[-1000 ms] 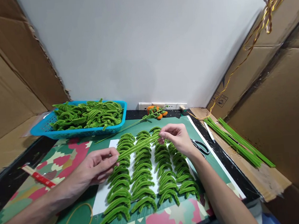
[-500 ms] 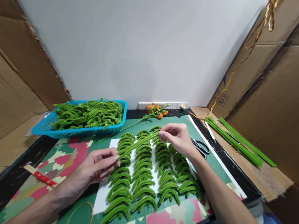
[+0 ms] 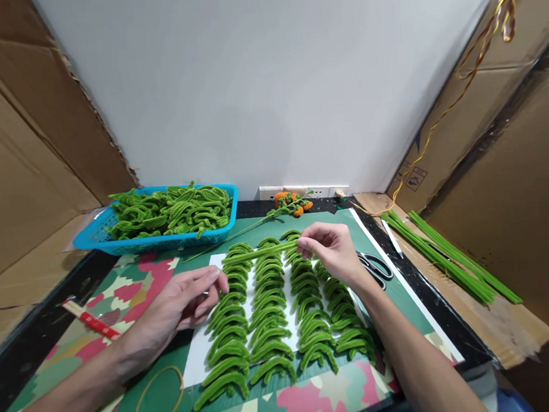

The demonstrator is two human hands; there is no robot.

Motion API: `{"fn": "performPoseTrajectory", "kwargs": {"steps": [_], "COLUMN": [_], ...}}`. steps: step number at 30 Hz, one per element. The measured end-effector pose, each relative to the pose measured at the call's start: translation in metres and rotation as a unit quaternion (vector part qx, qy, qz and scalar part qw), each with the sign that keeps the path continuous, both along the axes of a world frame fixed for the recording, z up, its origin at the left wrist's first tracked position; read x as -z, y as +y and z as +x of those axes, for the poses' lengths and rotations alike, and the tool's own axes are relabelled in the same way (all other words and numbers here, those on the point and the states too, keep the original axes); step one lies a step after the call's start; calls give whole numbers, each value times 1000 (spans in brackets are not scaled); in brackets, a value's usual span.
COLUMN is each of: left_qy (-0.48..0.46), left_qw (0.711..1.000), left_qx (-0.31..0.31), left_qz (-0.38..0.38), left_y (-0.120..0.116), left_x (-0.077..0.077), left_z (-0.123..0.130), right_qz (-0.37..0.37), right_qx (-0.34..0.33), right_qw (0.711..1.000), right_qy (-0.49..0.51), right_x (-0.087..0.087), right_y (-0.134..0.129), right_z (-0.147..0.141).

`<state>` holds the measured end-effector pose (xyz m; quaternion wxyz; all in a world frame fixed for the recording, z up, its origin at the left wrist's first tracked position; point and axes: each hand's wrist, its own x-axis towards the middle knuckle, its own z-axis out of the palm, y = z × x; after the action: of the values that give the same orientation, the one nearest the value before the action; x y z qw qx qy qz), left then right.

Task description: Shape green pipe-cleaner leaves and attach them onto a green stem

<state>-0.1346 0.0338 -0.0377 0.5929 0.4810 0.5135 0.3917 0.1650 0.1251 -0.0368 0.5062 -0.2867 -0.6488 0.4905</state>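
From where I stand, the thumb and fingertips of the right hand point(image 3: 330, 249) are pinched together on one end of some slim green strips point(image 3: 259, 253); how many lie together there I can't count. The left hand point(image 3: 186, 298) has its fingers loosely curled with a small gap, nothing visible in them, and the strips' other end sits just beyond its thumb, apart from it as far as I can tell. Gripping only the end seems meant to leave the whole length free, with the left hand close enough to steady or straighten it. The strips are held up over the far part of four columns of curved green pieces point(image 3: 273, 350). Those overlap in even rows, probably so they are easy to count, and the white sheet point(image 3: 197, 362) under them likely makes the green stand out. Just past the right wrist lie scissors point(image 3: 374, 267), within easy reach. Farther out, a blue basket point(image 3: 161, 244) at the back left of the desk point(image 3: 23, 343) is heaped with more curved green pieces, perhaps parked there to spare the working area, and long straight green stems point(image 3: 448, 267) lie on cardboard at the right, out of the way.
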Motion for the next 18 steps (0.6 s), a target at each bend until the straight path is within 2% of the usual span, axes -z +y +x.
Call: {"fn": "performPoseTrajectory", "kwargs": {"steps": [8,13,18], "left_qy": [5,14,15], "left_qw": [1000,998,1000], "left_qx": [-27,-63,-19], "left_qz": [-1,25,20], "left_y": [-7,-7,-7], "left_x": [-9,-12,-9], "left_z": [8,8,7], "right_qz": [-17,-20,-32], "right_qx": [-19,-41,-49], "right_qw": [1000,999,998], "right_qy": [-13,10,19], "right_x": [-1,-1,2], "right_y": [-5,-6,-5], "right_z": [0,0,-1]}}
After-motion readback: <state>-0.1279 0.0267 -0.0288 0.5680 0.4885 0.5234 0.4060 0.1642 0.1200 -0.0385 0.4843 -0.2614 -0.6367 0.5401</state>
